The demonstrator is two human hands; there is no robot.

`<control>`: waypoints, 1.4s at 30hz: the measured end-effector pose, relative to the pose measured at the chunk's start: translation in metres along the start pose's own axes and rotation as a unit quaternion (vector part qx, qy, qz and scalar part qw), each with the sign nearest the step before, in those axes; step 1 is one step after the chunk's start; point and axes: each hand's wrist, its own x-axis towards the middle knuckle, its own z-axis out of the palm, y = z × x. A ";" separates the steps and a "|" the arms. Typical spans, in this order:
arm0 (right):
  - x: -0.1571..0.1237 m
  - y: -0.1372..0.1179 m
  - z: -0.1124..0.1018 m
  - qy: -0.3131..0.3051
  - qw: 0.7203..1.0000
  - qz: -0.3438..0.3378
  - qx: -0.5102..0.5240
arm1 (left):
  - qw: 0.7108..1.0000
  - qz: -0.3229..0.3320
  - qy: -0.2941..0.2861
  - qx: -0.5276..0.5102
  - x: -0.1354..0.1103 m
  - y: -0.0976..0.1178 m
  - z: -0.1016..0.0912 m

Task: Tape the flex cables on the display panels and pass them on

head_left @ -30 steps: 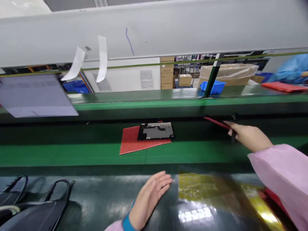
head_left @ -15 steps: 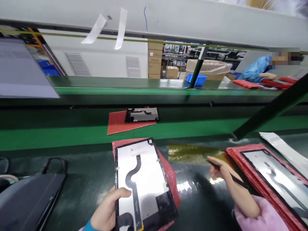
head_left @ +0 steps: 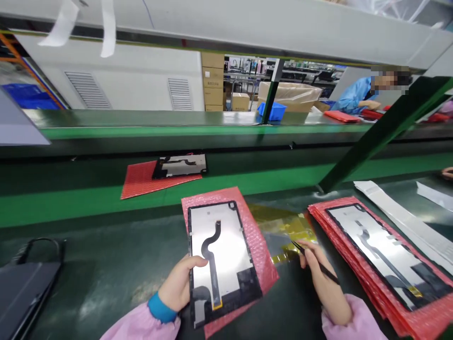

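Observation:
A tablet panel (head_left: 221,257) with a black flex cable lies back-up on a pink bubble-wrap sheet (head_left: 260,264) on the dark work mat. My left hand (head_left: 180,285) grips the panel's left edge, thumb on top. My right hand (head_left: 320,278) is closed on thin black tweezers (head_left: 316,262), whose tips point at a yellow film sheet (head_left: 286,226) beside the panel. To the right sits a stack of red bubble-wrap sheets (head_left: 354,269) with another panel (head_left: 385,257) on top.
A third panel (head_left: 180,165) rests on red wrap (head_left: 141,182) on the green conveyor belt (head_left: 71,205). A black bag (head_left: 21,288) lies at the left. White strips (head_left: 399,217) lie at the right. A slanted dark green post (head_left: 375,137) crosses there. A person in blue (head_left: 357,94) works beyond the far belt.
The panel on its wrap has been set flatter and farther onto the mat under my left hand. My right hand with the tweezers has drawn in toward the yellow film. The view has swung left.

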 end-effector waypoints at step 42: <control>-0.052 -0.062 0.052 -0.298 0.901 0.160 0.271 | 0.530 0.464 -0.180 0.687 -0.029 -0.027 -0.051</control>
